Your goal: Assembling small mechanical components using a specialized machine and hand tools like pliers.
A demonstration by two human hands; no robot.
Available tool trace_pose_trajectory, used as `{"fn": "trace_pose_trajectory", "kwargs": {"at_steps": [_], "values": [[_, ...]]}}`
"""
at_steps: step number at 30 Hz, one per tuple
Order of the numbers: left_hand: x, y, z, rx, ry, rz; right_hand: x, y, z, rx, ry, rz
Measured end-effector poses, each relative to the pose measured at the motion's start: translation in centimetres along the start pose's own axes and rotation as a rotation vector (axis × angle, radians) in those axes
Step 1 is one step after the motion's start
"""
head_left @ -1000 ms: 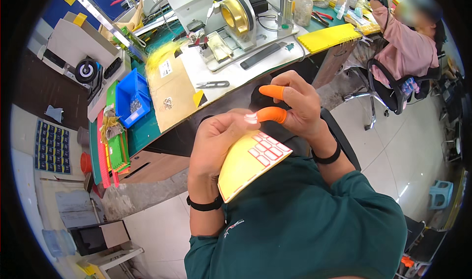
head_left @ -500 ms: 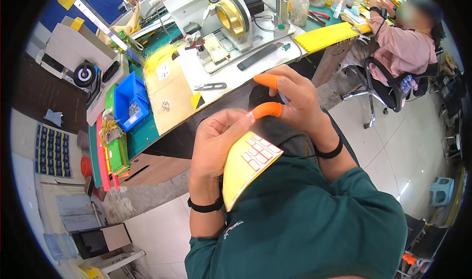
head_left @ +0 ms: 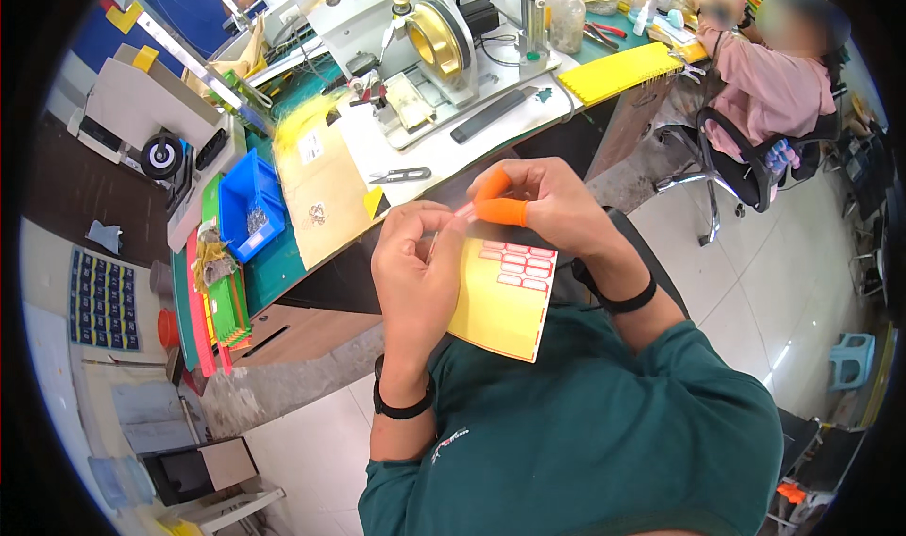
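Observation:
My left hand (head_left: pixel 412 270) grips a yellow sheet of red-bordered labels (head_left: pixel 505 295), which hangs below the fingers over my lap. Orange finger cots cover the thumb and index finger of my right hand (head_left: pixel 557 208). Those two fingers pinch together right against my left fingertips. A small pale piece shows between the two hands, too small to name. On the bench edge beyond lie thread snips (head_left: pixel 402 175), and farther back a long dark grey bar (head_left: pixel 493 115).
A machine with a gold wheel (head_left: pixel 436 47) stands on the bench. To the left are a blue bin (head_left: pixel 252 201) of small metal parts and a brown paper sheet (head_left: pixel 326 192). A yellow strip (head_left: pixel 618 74) lies at right, near a seated person in pink (head_left: pixel 769 83).
My right thumb and index finger have closed together at my left fingertips; before, they were spread apart. The yellow sheet has swung round so its printed face shows more.

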State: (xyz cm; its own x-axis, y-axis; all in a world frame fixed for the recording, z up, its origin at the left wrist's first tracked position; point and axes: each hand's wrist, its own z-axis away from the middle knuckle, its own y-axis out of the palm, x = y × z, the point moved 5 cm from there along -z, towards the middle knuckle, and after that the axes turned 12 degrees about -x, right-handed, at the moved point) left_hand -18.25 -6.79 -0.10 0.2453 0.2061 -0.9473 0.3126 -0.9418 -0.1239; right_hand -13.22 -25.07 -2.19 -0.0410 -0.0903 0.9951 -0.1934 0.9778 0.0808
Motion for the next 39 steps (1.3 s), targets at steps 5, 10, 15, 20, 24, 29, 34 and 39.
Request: {"fn": "trace_pose_trajectory", "kwargs": {"at_steps": [5,10,15,20,24,29,34,39], "values": [[0.4,0.5,-0.1,0.036,0.126,-0.08,-1.4,0.1,-0.1,0.011,-0.012,-0.075],[1.0,-0.1,0.3,0.047,0.032,-0.103,-0.1,-3.1,-1.6,-0.103,-0.091,0.081],[0.6,-1.1,0.1,0.081,-0.13,-0.038,3.2,-23.2,-9.8,-0.566,-0.108,0.762],[1.9,-4.3,-1.2,0.056,-0.253,0.029,2.9,-36.1,-14.7,-0.658,0.028,0.885],[1.2,-6.9,-2.0,0.007,-0.249,0.014,2.9,-35.4,-16.8,-0.541,0.086,0.99],[-0.4,-8.7,-3.4,0.058,-0.241,-0.112,0.7,-38.1,-18.4,-0.4,0.206,0.992],[-1.6,-9.9,-4.4,-0.006,-0.269,-0.207,0.2,-38.3,-19.1,-0.384,0.241,0.998],[-1.1,-11.2,-5.6,-0.064,-0.245,-0.301,-0.7,-38.5,-19.7,-0.363,0.276,1.226]]}}
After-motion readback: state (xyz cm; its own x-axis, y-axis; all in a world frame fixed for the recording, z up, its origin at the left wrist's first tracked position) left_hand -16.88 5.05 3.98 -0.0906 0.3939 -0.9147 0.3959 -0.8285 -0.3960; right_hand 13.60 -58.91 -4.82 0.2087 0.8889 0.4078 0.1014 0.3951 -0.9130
